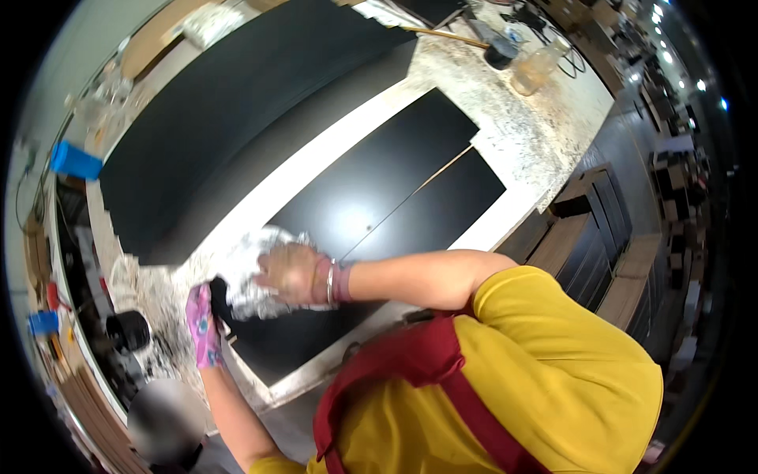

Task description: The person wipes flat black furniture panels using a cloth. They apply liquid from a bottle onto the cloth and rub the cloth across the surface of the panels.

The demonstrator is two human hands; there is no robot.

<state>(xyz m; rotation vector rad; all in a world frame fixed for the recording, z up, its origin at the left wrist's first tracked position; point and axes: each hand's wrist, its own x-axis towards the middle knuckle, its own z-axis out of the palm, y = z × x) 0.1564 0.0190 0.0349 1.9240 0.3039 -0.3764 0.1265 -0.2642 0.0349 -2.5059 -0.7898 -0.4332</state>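
My right hand, bare and smeared by motion, presses on a crumpled white rag over the left end of a flat black panel. A bracelet and a band circle its wrist. To the left of it, at the panel's near left corner, my left hand wears a pink patterned glove. Its fingers are closed round a dark, soft-looking piece whose kind I cannot make out. Lengthwise along the black panel runs a thin seam, pale toward its far right end.
Beyond lies a large black sheet. A cloudy bottle and a dark cup with a stick stand on the stained table. Left are a blue container and a black pot. A person's blurred head is lower left.
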